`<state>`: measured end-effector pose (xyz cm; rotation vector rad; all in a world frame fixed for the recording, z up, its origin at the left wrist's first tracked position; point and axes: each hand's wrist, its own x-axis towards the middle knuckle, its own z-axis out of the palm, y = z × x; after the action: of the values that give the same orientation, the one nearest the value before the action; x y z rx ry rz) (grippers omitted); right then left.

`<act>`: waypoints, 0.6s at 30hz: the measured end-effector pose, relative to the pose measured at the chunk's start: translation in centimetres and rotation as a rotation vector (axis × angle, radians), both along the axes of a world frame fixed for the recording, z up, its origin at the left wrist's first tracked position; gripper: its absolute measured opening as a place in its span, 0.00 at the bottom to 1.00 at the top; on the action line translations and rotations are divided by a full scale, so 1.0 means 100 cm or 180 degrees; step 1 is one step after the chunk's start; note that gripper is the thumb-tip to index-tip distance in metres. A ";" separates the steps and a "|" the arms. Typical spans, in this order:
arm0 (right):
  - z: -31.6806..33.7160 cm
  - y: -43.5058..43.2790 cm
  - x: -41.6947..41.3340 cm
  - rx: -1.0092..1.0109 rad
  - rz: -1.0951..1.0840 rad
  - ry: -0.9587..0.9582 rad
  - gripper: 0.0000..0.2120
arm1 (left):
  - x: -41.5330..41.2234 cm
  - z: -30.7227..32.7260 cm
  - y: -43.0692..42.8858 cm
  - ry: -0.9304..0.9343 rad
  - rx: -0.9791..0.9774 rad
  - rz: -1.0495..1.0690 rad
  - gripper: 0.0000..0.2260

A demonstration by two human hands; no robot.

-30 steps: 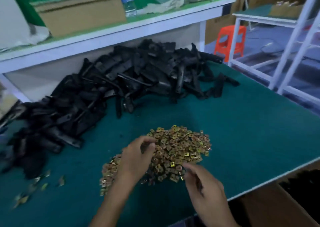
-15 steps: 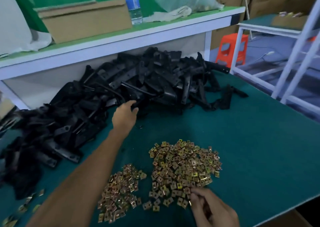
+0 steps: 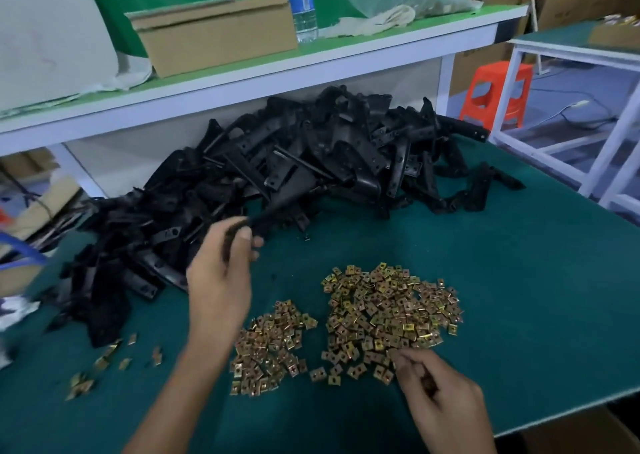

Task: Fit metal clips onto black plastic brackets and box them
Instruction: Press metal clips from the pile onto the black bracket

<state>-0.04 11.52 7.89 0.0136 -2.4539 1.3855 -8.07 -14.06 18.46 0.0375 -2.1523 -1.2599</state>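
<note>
Left hand (image 3: 221,273) is gripping 1 bracket (image 3: 273,211) by its end, at the front edge of the bracket pile (image 3: 311,155) along the tabletop (image 3: 519,297) rear. Right hand (image 3: 433,388) is curling its fingers on clips (image 3: 388,315), prob. pinching some, so both parts are coming ready together. Clips are lying in 2 heaps near the person, w/in easy reach. Bottle (image 3: 303,3) on the shelf (image 3: 346,62) is showing a blue label, txt unreadable.
</note>
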 end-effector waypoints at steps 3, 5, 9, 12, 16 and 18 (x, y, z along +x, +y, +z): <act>0.018 -0.004 0.003 -0.0983 0.0466 -0.0655 0.08 | 0.068 -0.040 0.052 0.0002 -0.0430 -0.0280 0.15; 0.025 -0.008 0.003 -0.1977 0.0639 -0.1158 0.15 | 0.101 -0.069 0.087 0.0069 -0.1083 -0.0584 0.23; 0.026 -0.010 0.003 -0.2599 0.0445 -0.1481 0.17 | 0.130 -0.095 0.111 -0.0085 -0.1790 -0.1353 0.16; 0.020 -0.002 0.002 -0.2567 0.0196 -0.1335 0.09 | 0.122 -0.098 0.089 -0.0266 -0.1616 -0.1273 0.16; 0.010 0.001 0.001 -0.2359 0.0095 -0.1155 0.08 | 0.078 -0.088 0.044 -0.0624 -0.1793 -0.0480 0.04; 0.007 -0.003 0.004 -0.2141 0.0168 -0.0979 0.10 | 0.052 -0.082 0.027 -0.0863 -0.1937 -0.0249 0.05</act>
<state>0.34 11.23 8.61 -0.3096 -2.0778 2.3089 -2.85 -11.38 10.25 -0.1392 -2.7121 -0.6179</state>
